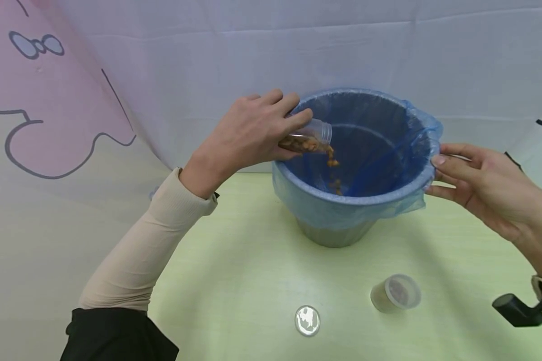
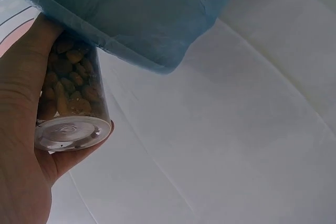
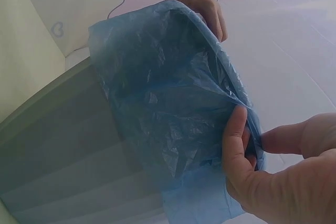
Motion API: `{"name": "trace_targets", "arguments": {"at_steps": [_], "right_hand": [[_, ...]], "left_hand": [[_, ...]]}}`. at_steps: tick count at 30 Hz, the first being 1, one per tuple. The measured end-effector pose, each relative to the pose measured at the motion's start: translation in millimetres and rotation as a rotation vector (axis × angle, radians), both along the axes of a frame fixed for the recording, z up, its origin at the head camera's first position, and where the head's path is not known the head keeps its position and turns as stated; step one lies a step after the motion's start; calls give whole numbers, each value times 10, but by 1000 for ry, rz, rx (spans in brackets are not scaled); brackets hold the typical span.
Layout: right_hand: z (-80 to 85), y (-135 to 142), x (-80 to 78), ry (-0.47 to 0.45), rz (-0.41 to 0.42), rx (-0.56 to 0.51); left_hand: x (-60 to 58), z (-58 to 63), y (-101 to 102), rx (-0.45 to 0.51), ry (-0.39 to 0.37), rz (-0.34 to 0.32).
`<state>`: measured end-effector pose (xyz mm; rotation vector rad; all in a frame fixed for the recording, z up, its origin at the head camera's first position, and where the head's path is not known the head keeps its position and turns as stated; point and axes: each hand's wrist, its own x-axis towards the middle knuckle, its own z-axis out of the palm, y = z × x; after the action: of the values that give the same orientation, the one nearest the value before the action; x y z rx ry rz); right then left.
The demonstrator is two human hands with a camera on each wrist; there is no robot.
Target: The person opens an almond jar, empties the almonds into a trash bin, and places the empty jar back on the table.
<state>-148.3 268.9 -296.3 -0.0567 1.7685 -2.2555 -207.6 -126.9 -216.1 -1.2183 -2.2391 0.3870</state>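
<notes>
My left hand (image 1: pixel 257 128) grips a clear plastic jar (image 1: pixel 313 134), tipped sideways over the rim of a trash bin (image 1: pixel 336 233) lined with a blue plastic bag (image 1: pixel 298 193). Brown nut-like pieces (image 1: pixel 332 159) spill from the jar's mouth into the bin. In the left wrist view, many pieces (image 2: pixel 73 82) still lie inside the jar, whose clear base (image 2: pixel 71 132) faces the camera. My right hand (image 1: pixel 488 180) pinches the bin's bag-covered rim on the right side; the right wrist view shows thumb and fingers (image 3: pixel 236 145) on either side of it.
A small translucent cup (image 1: pixel 395 293) stands on the pale green table (image 1: pixel 235 281) in front of the bin. To its left lies a round, shiny clear disc (image 1: pixel 307 321). Behind the bin hangs a whitish cloth (image 1: pixel 253 55) with printed pink shapes at left.
</notes>
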Motion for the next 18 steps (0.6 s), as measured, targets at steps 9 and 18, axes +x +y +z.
{"name": "trace_targets", "arguments": {"at_steps": [9,18], "right_hand": [[23,-19,4,6,-2,29],[21,-16,-14,5,2,28]], "left_hand": [[-6,0,6,3,24,-9],[-14,15,20,-6,30,-4]]}}
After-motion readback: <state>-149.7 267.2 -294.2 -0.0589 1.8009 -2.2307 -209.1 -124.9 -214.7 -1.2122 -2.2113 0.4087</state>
